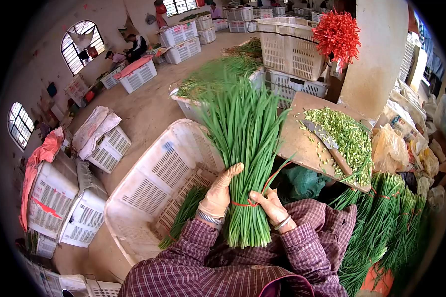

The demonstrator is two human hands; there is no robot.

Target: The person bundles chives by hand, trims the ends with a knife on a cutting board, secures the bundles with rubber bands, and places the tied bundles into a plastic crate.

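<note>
A thick bunch of green chives (pixel 243 163) is held upright over the lap, its cut ends pointing down toward the plaid sleeves and its tips fanning up and away. The left hand (pixel 219 192), gloved, is wrapped around the left side of the bunch, fingers closed against the stalks with the thumb raised along them. The right hand (pixel 272 207) is pressed to the right side of the bunch, and a red tie (pixel 248 203) that circles the stalks is pinched between its curled fingers; one end of the tie is seen trailing up to the right. Just beside the left hand, a large white plastic crate (pixel 153 183) is tilted toward the person, and a smaller bundle of chives (pixel 183 215) is lying inside it. To the right, a wooden cutting board (pixel 302 143) is covered in part by chopped green pieces (pixel 349 141), with a cleaver (pixel 327 146) laid across them. Tied bundles of chives (pixel 381 222) are stacked below the board. A cluster of red ties (pixel 337 34) is hung beside a pillar, and further chives (pixel 218 74) are piled on crates beyond.
</note>
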